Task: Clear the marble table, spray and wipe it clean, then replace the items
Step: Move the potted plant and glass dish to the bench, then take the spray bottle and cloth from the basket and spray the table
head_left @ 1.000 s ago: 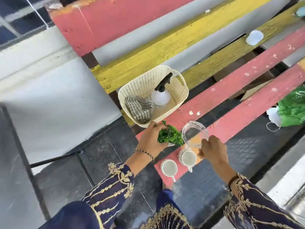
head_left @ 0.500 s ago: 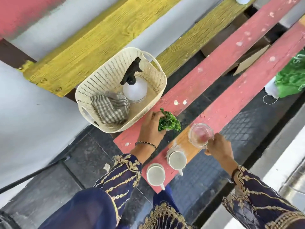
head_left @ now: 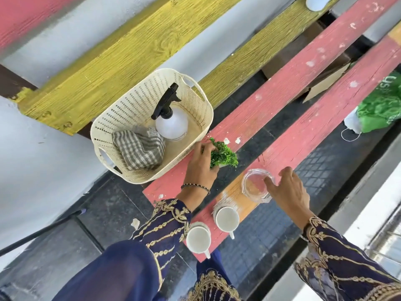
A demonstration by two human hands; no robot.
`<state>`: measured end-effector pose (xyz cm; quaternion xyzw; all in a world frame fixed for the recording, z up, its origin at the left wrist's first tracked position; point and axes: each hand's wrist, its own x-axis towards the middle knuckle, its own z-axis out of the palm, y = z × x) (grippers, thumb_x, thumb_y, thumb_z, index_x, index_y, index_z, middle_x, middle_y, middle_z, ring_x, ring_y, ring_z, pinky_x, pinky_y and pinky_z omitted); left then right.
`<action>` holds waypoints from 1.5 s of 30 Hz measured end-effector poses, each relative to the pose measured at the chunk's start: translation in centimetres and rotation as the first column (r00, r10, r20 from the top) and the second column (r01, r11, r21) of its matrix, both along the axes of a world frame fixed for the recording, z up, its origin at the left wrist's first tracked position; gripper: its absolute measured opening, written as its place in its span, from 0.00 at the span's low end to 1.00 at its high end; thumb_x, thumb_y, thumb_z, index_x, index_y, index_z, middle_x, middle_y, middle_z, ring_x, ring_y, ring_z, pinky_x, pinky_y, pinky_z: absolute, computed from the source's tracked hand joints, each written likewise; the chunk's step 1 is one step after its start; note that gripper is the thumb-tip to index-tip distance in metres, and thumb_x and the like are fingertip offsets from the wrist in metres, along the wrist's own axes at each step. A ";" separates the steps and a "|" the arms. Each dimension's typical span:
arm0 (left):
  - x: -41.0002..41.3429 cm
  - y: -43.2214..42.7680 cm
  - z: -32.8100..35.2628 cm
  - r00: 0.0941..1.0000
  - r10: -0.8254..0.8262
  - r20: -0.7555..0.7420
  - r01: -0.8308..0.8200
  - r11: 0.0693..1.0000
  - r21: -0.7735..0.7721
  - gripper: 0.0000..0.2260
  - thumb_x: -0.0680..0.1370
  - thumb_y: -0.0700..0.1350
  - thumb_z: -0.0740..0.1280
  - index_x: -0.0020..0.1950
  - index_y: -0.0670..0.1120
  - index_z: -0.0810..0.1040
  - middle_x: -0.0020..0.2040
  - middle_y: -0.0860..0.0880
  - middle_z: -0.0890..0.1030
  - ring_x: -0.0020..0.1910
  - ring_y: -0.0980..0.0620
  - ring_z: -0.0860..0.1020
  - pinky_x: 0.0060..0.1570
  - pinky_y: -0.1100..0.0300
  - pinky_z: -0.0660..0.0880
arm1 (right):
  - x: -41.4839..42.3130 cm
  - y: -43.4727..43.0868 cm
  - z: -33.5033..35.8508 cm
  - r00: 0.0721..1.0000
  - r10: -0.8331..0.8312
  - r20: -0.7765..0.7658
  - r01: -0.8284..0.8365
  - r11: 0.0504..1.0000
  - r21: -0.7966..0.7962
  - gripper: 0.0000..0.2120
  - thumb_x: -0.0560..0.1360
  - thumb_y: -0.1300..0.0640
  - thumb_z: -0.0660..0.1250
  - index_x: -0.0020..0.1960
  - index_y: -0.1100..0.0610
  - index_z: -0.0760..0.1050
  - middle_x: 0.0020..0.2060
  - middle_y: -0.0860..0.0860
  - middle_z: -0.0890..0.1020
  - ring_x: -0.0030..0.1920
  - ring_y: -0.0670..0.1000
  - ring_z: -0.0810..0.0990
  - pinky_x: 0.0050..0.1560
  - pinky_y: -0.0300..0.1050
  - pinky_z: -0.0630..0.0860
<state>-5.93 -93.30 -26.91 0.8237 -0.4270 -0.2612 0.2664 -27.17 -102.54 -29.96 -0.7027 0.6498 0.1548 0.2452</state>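
Note:
A small green plant [head_left: 224, 155] sits on the near end of a red bench plank [head_left: 282, 88], and my left hand [head_left: 200, 168] is closed around its left side. A clear glass dish [head_left: 255, 187] rests on the neighbouring plank. My right hand [head_left: 288, 190] is beside it with fingers spread, the thumb just at its rim. Two white cups [head_left: 226, 219] [head_left: 198, 240] stand on the plank end below. A cream basket [head_left: 130, 98] holds a spray bottle [head_left: 171, 124] and a checked cloth [head_left: 138, 148]. The marble table is out of view.
The bench has yellow back slats [head_left: 130, 51] and red seat planks with gaps onto dark floor tiles. A green bag [head_left: 384, 109] and a cardboard box [head_left: 321, 90] lie under the planks at the right. A white wall runs along the left.
The glass dish has come down onto the plank by the cups, and my right hand's fingers have opened off it. My left hand stays on the plant.

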 end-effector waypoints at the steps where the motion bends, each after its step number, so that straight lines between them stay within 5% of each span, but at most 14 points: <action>1: 0.0 -0.3 0.0 1.000 0.015 -0.005 -0.015 1.000 -0.010 0.20 0.68 0.37 0.76 0.57 0.40 0.74 0.60 0.43 0.73 0.57 0.44 0.77 0.59 0.52 0.76 | 0.4 -0.4 0.2 1.000 0.023 0.015 -0.023 1.000 -0.021 0.25 0.79 0.41 0.65 0.62 0.60 0.67 0.59 0.60 0.78 0.56 0.64 0.79 0.50 0.56 0.75; 10: -0.9 -2.2 -1.1 0.996 0.082 -0.042 -0.084 0.995 -0.057 0.20 0.69 0.33 0.74 0.58 0.39 0.74 0.61 0.41 0.72 0.59 0.45 0.76 0.61 0.54 0.75 | 3.9 -2.3 1.2 0.970 0.143 0.196 -0.115 0.982 -0.147 0.20 0.81 0.45 0.65 0.63 0.61 0.70 0.56 0.56 0.80 0.49 0.58 0.80 0.41 0.50 0.77; 16: -1.2 -3.7 -1.5 0.990 0.123 -0.072 -0.130 0.987 -0.098 0.19 0.70 0.31 0.73 0.59 0.39 0.74 0.62 0.42 0.73 0.59 0.45 0.77 0.62 0.57 0.74 | 5.8 -2.7 1.2 0.902 0.249 0.352 -0.225 0.968 -0.106 0.18 0.80 0.51 0.67 0.64 0.61 0.71 0.58 0.56 0.80 0.47 0.55 0.82 0.51 0.56 0.81; 21: -1.5 -4.8 -1.5 0.990 0.109 -0.088 -0.118 0.988 -0.103 0.22 0.70 0.34 0.74 0.62 0.40 0.73 0.62 0.42 0.72 0.59 0.45 0.76 0.57 0.55 0.77 | 8.2 -3.4 2.1 0.850 0.258 0.460 -0.264 0.963 -0.054 0.20 0.81 0.56 0.68 0.69 0.62 0.70 0.60 0.56 0.81 0.47 0.50 0.80 0.49 0.43 0.73; 25: -1.3 -5.4 -1.4 0.996 0.059 -0.061 -0.061 0.998 -0.022 0.27 0.71 0.38 0.73 0.68 0.44 0.68 0.67 0.42 0.68 0.63 0.43 0.75 0.57 0.54 0.76 | 9.3 -3.9 2.5 0.842 0.215 0.494 -0.229 0.973 -0.033 0.20 0.79 0.59 0.69 0.68 0.63 0.70 0.59 0.58 0.82 0.52 0.56 0.84 0.48 0.48 0.79; 31: -1.8 -5.6 -0.3 0.997 -0.071 -0.004 0.070 0.985 0.155 0.34 0.73 0.41 0.73 0.75 0.49 0.59 0.74 0.40 0.59 0.65 0.41 0.74 0.56 0.53 0.78 | 9.0 -4.4 2.9 0.867 0.212 0.451 -0.220 0.975 -0.036 0.20 0.77 0.63 0.69 0.67 0.64 0.70 0.56 0.57 0.84 0.55 0.57 0.84 0.49 0.44 0.75; 37: -2.3 -5.2 2.2 0.993 -0.112 0.041 0.098 0.963 0.249 0.36 0.74 0.41 0.72 0.76 0.48 0.56 0.76 0.39 0.55 0.70 0.40 0.69 0.60 0.52 0.75 | 8.8 -4.4 4.7 0.854 0.280 0.439 -0.256 0.960 -0.114 0.20 0.77 0.62 0.71 0.67 0.64 0.71 0.60 0.59 0.81 0.53 0.57 0.84 0.54 0.57 0.81; 45: -1.2 -2.3 8.3 0.990 -0.086 0.110 0.070 0.987 0.143 0.16 0.77 0.43 0.66 0.63 0.41 0.71 0.58 0.42 0.78 0.56 0.44 0.79 0.52 0.53 0.77 | 12.4 -3.4 9.8 0.723 0.440 0.533 -0.297 0.894 -0.335 0.09 0.77 0.63 0.68 0.57 0.61 0.76 0.52 0.54 0.82 0.44 0.54 0.82 0.43 0.52 0.81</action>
